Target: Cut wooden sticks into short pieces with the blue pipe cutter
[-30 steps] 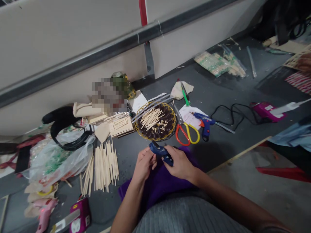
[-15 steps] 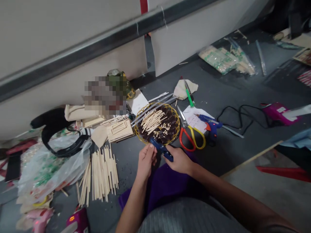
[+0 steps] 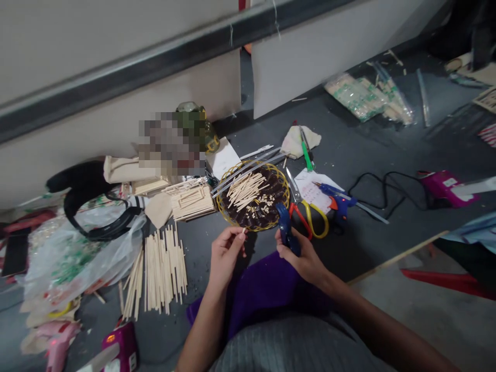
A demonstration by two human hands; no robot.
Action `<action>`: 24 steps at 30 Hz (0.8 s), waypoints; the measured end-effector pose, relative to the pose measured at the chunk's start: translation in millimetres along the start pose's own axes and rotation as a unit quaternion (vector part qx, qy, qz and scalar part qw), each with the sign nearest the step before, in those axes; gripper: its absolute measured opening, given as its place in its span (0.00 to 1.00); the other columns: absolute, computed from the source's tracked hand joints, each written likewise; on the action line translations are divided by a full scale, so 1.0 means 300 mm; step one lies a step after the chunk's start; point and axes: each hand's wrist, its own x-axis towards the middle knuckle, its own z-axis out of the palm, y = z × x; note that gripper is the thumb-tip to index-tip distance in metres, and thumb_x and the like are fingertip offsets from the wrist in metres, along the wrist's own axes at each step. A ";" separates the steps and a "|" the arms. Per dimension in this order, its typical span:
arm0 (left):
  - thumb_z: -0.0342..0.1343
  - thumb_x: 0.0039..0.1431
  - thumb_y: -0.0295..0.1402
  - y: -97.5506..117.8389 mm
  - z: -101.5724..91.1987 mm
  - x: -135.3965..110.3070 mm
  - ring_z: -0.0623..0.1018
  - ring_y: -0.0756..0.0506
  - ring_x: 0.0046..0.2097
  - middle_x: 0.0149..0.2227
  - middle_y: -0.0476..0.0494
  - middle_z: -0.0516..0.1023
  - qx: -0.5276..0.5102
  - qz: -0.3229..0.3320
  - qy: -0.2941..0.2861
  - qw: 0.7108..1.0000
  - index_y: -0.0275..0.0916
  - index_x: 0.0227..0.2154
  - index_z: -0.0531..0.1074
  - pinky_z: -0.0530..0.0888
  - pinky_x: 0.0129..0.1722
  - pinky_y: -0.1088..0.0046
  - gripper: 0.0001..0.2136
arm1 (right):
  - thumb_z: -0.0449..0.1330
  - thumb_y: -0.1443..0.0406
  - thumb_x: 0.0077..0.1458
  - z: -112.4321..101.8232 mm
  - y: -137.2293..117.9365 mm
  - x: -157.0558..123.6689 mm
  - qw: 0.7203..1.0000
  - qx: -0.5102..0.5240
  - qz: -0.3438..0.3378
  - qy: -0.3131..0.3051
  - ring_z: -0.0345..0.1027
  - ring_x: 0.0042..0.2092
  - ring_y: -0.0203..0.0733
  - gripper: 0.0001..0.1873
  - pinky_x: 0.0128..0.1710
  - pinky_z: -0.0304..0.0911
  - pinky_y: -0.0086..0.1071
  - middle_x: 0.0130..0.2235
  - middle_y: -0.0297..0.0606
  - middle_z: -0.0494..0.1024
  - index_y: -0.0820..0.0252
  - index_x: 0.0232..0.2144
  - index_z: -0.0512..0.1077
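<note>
- Pink glue gun [image 3: 62, 336]: lying at the lower left, beside a magenta device [image 3: 126, 341].
- Clear plastic bag [image 3: 120, 258]: occupying the tabletop above both, its right edge reaching close to the loose sticks.
- Wooden sticks [image 3: 165, 271]: lying roughly parallel; a strip of dark tabletop [image 3: 197, 253] is separating them from the left hand.
- Stick frames [image 3: 194, 201]: resting flat above the sticks, their right edge sitting just beside the basket.
- Left hand [image 3: 223, 258]: pinching a small pale stick piece [image 3: 244, 231] between thumb and index finger, just below the basket's near rim.
- Purple cloth [image 3: 258, 292]: spreading between the forearms.
- Yellow-rimmed woven basket [image 3: 278, 186]: holding cut sticks [image 3: 246, 190] and small offcuts [image 3: 265, 202]; gray strips [image 3: 248, 173] are crossing its far rim.
- Right hand [image 3: 308, 258]: wrapping its fingers around a dark blue hand tool [image 3: 285, 230], well apart from the left fingertips. The tool's upper end is overlapping the basket's right rim in view; contact cannot be told.
- Scissors [image 3: 320, 222]: lying right of the basket, red handle partly hidden by the tool, limiting room on that side.
- Blue glue gun [image 3: 341, 203]: lying beyond the scissors; dark tabletop is extending below it to the pale table edge [image 3: 403, 256], which is running diagonally above the floor.
</note>
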 end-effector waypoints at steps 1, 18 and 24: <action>0.65 0.50 0.41 0.000 -0.001 -0.002 0.68 0.53 0.23 0.26 0.50 0.72 0.002 0.005 0.007 1.000 0.37 0.31 0.77 0.71 0.21 0.78 0.12 | 0.57 0.65 0.52 0.001 -0.001 -0.001 1.000 0.004 -0.002 0.000 0.64 0.29 0.36 0.04 0.31 0.64 0.30 0.27 0.30 0.68 0.55 0.33 0.66; 0.65 0.50 0.39 0.019 0.011 -0.049 0.70 0.50 0.30 0.30 0.47 0.74 0.056 0.094 0.058 0.992 0.38 0.30 0.79 0.68 0.24 0.79 0.09 | 0.62 0.58 0.52 -0.025 -0.005 -0.052 0.992 0.122 0.010 -0.041 0.71 0.41 0.43 0.17 0.47 0.69 0.40 0.40 0.37 0.76 0.54 0.44 0.71; 0.64 0.51 0.38 0.028 0.021 -0.050 0.70 0.49 0.31 0.31 0.46 0.74 0.059 0.109 0.062 0.990 0.39 0.30 0.79 0.69 0.25 0.79 0.08 | 0.62 0.58 0.52 -0.028 0.003 -0.059 0.990 0.131 0.010 -0.043 0.73 0.42 0.43 0.18 0.47 0.69 0.41 0.40 0.37 0.76 0.53 0.46 0.70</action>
